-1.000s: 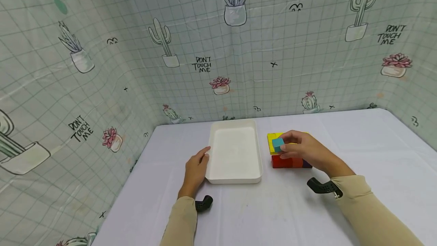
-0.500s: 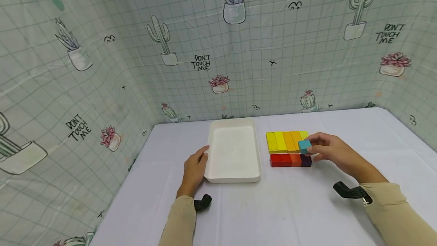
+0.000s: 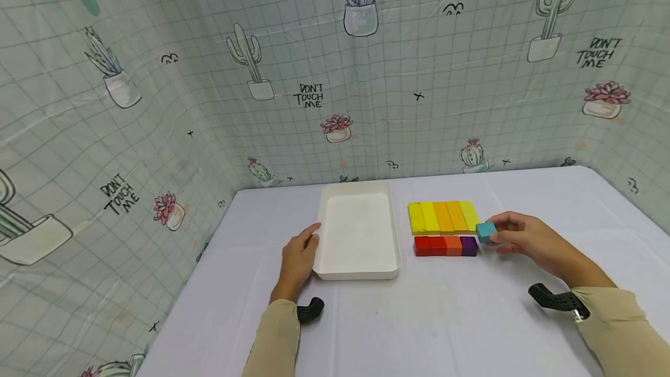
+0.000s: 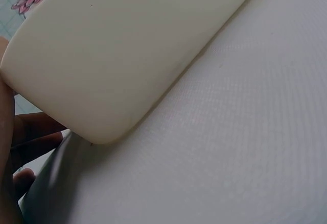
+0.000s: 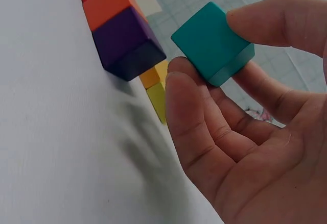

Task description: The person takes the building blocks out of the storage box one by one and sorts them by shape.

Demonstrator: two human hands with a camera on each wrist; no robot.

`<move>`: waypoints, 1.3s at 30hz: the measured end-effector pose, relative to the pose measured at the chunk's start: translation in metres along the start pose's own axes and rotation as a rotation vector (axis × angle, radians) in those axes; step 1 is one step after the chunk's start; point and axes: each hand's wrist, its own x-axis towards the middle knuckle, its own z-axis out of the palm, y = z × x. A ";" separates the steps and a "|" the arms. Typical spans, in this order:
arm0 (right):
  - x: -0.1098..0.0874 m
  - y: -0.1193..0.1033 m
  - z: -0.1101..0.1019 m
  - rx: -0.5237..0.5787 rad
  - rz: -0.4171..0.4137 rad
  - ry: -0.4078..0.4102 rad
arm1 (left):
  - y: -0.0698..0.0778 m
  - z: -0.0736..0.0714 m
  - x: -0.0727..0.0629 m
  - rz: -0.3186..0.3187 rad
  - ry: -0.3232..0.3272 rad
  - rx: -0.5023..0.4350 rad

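Note:
My right hand (image 3: pixel 531 243) pinches a teal cube (image 3: pixel 486 232) between thumb and fingertips. The right wrist view shows the cube (image 5: pixel 212 43) tilted and apart from the purple block (image 5: pixel 127 45). It is just right of two rows of blocks: a back row of yellow and amber bars (image 3: pixel 444 217), and a front row with red blocks (image 3: pixel 430 246), an orange block (image 3: pixel 453 245) and the purple block (image 3: pixel 469 246) at its right end. My left hand (image 3: pixel 298 258) rests against the left side of a white tray (image 3: pixel 358 276); its fingers (image 4: pixel 38 127) lie along the outside, partly hidden.
The table is covered by a white cloth (image 3: pixel 398 330). Grid-patterned cloth (image 3: pixel 413 132) with cactus drawings hangs at the back and both sides. A black wrist device (image 3: pixel 557 298) is on the right sleeve, and another black device (image 3: pixel 311 310) on the left.
My right hand has moved right with the teal cube, from in front of the yellow bars to beyond the purple block. More of both rows now shows. The left hand stays at the tray.

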 end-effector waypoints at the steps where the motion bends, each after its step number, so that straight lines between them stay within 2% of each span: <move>1: 0.000 0.002 0.000 -0.001 0.010 -0.003 | 0.000 0.000 0.000 0.001 0.001 0.002; 10: 0.000 0.009 -0.001 -0.024 0.066 -0.039 | 0.001 0.000 -0.001 0.011 0.004 0.005; 17: 0.001 0.012 -0.001 -0.201 0.084 -0.033 | 0.001 -0.001 -0.002 0.004 0.003 0.012; 23: 0.001 0.011 0.000 -0.298 0.085 -0.017 | 0.000 0.000 -0.002 0.004 0.000 0.003; 35: 0.001 0.005 0.001 -0.376 0.076 -0.014 | 0.000 0.000 -0.001 0.000 -0.009 -0.007; 39: 0.000 0.006 0.004 -0.383 0.074 -0.005 | 0.000 0.000 -0.003 -0.008 -0.002 -0.039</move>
